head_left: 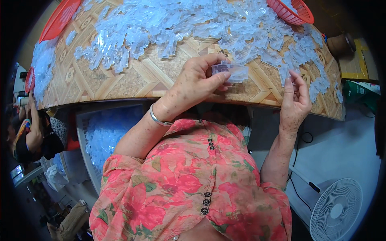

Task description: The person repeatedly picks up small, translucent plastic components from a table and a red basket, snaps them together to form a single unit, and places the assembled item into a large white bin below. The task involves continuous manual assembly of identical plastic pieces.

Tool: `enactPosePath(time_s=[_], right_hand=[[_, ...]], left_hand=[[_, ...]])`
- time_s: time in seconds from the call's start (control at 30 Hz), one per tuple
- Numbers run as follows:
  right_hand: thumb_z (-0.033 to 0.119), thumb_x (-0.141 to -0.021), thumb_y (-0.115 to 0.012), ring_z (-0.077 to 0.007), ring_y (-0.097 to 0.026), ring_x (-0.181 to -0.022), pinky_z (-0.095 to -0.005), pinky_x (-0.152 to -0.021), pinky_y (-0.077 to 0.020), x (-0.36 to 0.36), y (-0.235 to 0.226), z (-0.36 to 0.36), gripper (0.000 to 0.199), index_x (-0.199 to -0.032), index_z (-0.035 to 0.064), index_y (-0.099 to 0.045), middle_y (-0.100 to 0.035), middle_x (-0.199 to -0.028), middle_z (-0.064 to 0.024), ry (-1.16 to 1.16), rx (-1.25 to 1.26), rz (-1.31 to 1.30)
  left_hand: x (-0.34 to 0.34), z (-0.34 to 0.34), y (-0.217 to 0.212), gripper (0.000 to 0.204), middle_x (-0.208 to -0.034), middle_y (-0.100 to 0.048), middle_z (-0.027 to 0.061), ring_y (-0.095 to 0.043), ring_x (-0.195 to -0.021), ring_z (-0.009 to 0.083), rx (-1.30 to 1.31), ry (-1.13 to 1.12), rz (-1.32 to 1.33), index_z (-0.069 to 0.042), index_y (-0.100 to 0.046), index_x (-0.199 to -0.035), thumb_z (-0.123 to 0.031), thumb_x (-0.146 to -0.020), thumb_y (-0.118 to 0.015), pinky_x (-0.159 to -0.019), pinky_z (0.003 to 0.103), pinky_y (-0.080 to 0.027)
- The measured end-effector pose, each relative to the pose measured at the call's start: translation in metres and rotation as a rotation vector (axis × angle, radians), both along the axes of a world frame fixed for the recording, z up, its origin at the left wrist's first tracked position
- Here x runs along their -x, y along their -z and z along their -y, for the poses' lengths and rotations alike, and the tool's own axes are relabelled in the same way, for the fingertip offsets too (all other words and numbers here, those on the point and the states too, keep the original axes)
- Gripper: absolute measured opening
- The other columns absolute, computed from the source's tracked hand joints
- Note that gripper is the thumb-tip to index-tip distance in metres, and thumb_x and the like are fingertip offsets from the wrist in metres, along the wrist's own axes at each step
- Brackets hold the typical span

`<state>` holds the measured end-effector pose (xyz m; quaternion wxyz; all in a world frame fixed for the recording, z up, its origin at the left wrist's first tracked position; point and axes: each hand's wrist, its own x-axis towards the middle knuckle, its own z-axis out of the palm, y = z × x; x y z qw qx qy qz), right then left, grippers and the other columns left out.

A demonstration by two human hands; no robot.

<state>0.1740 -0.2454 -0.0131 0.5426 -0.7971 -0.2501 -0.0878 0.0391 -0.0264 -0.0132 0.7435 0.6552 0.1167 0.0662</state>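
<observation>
My left hand (197, 78) is closed in a pinch over the table's near edge, thumb on top. It grips a clear plastic piece (240, 74), flat with a stepped outline, that sticks out to the right of the fingers. To the right, my right hand (295, 98) has its thumb and forefinger pinched on another clear plastic piece (283, 74), partly covered by the fingertips; its other fingers curl in. Beyond both hands spreads a large heap of similar clear pieces (161, 24) on the wood-patterned tabletop (148, 76).
Red plastic baskets (60, 19) (295, 16) stand at the far left and far right. Below the table edge at left sits a white crate (83, 138) of clear pieces. A white fan (337, 211) is at lower right. Another person's arm (35, 124) shows at far left.
</observation>
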Motion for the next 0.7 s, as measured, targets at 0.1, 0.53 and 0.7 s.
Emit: enactPosePath(time_s=[0.1,0.53,0.7], right_hand=[[0.004,-0.091,-0.07,-0.0061,-0.053,-0.071,-0.0208,-0.061,-0.0465,0.005,-0.003,-0.005,0.023,-0.113,0.0031,-0.07,-0.062,-0.091,-0.0011,-0.048,0.129,0.079],[0.016,-0.085,-0.069,-0.0346,-0.06,-0.108,-0.0423,-0.095,-0.0466,-0.056,-0.039,-0.16,0.029,-0.111,0.0036,-0.068,-0.067,-0.111,-0.0148,-0.502,0.317,0.451],[0.022,-0.089,-0.064,-0.0361,-0.057,-0.116,-0.0432,-0.104,-0.0426,-0.119,-0.019,-0.252,0.037,-0.122,0.0045,-0.065,-0.064,-0.123,-0.0162,-0.42,0.313,0.561]], left_hand=[[-0.001,0.0,0.011,0.027,-0.096,-0.07,0.0083,-0.07,-0.084,0.0114,-0.313,-0.033,0.01,0.002,-0.061,-0.12,-0.006,-0.094,-0.067,-0.07,0.023,-0.057],[-0.003,-0.01,0.003,0.029,-0.082,-0.063,0.0121,-0.063,-0.068,0.0274,-0.813,-0.259,0.275,-0.003,-0.062,-0.105,-0.01,-0.08,-0.075,-0.061,0.037,-0.049],[0.01,-0.02,-0.002,0.014,-0.077,-0.061,0.0069,-0.065,-0.068,0.0115,-0.558,-0.235,0.143,-0.003,-0.056,-0.099,-0.006,-0.089,-0.067,-0.054,0.028,-0.048]])
